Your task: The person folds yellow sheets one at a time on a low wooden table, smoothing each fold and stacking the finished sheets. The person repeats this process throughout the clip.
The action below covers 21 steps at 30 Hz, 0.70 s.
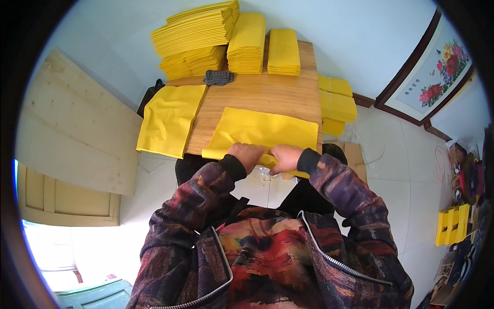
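A yellow sheet (267, 126), felt-like in look, lies at the near edge of the wooden table (252, 95). Its near edge is folded or rolled over and hangs slightly past the table. My left hand (246, 156) is closed on this edge near its middle. Close beside it on the right, my right hand (284, 158) grips the same edge, fingers curled around it. Some of the fingertips are hidden by the hands and the fold. To the left, another yellow sheet (171, 119) lies flat, overhanging the table's left and front sides.
Stacks of folded yellow sheets (247, 44) stand along the table's back. A dark grey textured cloth (218, 78) lies before them. More yellow bundles (338, 103) are beyond the right side. A wooden board (77, 123) leans at left; a framed flower picture (437, 77) stands at right.
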Motion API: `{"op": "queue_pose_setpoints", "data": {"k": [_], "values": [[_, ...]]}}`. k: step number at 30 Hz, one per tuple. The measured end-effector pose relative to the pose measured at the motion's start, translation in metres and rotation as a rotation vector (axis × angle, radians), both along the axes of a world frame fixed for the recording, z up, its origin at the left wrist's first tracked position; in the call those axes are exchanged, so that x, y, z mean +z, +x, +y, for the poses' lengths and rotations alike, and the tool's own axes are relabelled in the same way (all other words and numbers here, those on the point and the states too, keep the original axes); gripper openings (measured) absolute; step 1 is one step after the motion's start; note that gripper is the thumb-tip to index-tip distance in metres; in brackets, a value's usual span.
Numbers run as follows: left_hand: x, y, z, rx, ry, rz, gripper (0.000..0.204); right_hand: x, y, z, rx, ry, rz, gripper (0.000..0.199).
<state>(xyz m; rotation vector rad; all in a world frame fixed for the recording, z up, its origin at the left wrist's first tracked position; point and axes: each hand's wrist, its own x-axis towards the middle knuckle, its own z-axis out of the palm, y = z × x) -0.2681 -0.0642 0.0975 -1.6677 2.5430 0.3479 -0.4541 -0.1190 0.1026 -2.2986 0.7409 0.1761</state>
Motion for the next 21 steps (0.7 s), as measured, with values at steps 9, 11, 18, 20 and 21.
{"op": "queue_pose_setpoints", "data": {"k": [9, 11, 18, 20, 21], "values": [[-0.001, 0.003, -0.002, -0.114, -0.059, -0.010, 0.033, -0.002, 0.001, 0.001, -0.022, 0.042, 0.024, 0.052], [-0.005, 0.001, 0.000, -0.095, -0.166, -0.050, 0.035, 0.001, 0.000, -0.003, -0.040, 0.206, -0.004, 0.054], [-0.001, 0.013, -0.018, -0.102, 0.306, 0.164, 0.039, 0.002, 0.005, 0.028, -0.102, -0.563, 0.072, 0.027], [0.006, 0.009, -0.013, -0.012, 0.240, -0.001, 0.038, 0.005, 0.005, 0.019, -0.084, -0.333, 0.039, 0.028], [0.009, 0.009, -0.008, -0.035, 0.124, -0.031, 0.037, 0.007, 0.005, 0.013, -0.058, -0.180, -0.020, 0.028]]}}
